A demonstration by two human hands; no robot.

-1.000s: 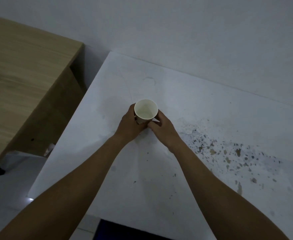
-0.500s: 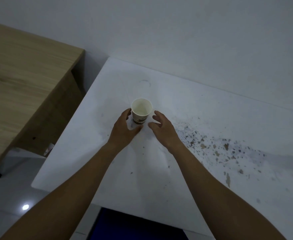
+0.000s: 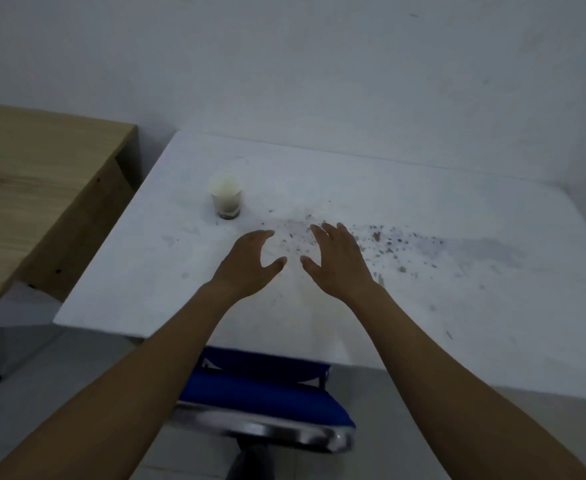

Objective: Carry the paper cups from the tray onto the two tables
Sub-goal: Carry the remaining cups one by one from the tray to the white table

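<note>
I see the paper cup [image 3: 225, 195] upright, mouth up, at frame centre-left on the white table [image 3: 423, 209], my left hand [image 3: 250, 263] and right hand [image 3: 340, 261] both released, holding nothing.

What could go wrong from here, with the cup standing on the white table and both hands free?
1. The paper cup stands upright near the left edge of the white table; a sweep of the left hand could tip it off.
2. The blue chair sits at the table's near edge, so bumping it might jolt the cup.
</note>
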